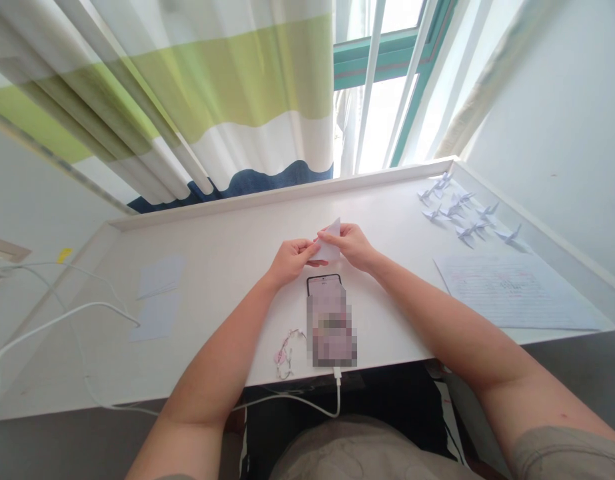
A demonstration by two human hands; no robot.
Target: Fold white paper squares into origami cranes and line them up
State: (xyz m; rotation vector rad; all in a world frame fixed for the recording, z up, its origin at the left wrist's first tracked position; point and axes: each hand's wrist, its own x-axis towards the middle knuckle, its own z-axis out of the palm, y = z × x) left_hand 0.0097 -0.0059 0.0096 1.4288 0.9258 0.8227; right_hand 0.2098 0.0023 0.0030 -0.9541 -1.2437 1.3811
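Between my two hands, above the white desk, is a folded piece of white paper (329, 249) with one corner pointing up. My left hand (291, 259) pinches its left edge between thumb and fingers. On the other side my right hand (354, 245) grips it, the thumb lying across the front of the paper and the fingers partly hidden behind. Just below the hands a smartphone (330, 327) lies face up, its screen blurred out, with a white cable plugged into its lower end.
Several folded paper cranes (454, 210) stand at the back right. Below them lie written sheets (512, 293). Blank paper pieces (154, 300) rest at left, near white cables (62, 317). A beaded phone strap (286, 353) is beside the phone. The desk (227, 267) has a raised back rim.
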